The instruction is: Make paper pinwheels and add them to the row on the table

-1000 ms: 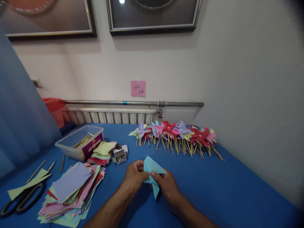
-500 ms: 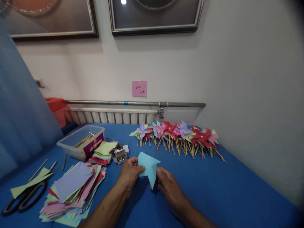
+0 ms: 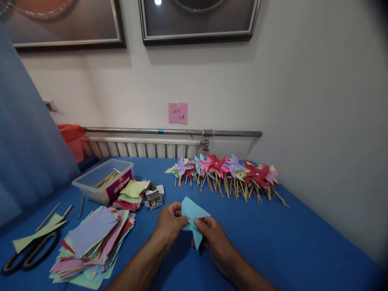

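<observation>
A light-blue piece of paper (image 3: 194, 211), cut and partly folded into pointed blades like a pinwheel, is held above the table between both hands. My left hand (image 3: 170, 221) pinches its left side, thumb on top. On the right, my right hand (image 3: 216, 238) has its thumb pressed on the paper near the middle, with the other fingers behind and mostly hidden. One pointed blade hangs down between the hands. Beyond my left hand stand two small open boxes of shiny metal pins (image 3: 155, 201).
Finished paper pinwheels (image 3: 216, 165) on sticks lie in a row at the back. At left are a stack of coloured paper (image 3: 92, 234), cut sheets (image 3: 133, 190), black-handled scissors (image 3: 41, 252) and a clear plastic box (image 3: 87, 184) with sticks. A wall borders the blue table.
Both hands and the blue paper have shifted slightly right and down. My right thumb has moved from the paper's right edge onto its middle, pressing a blade inward.
</observation>
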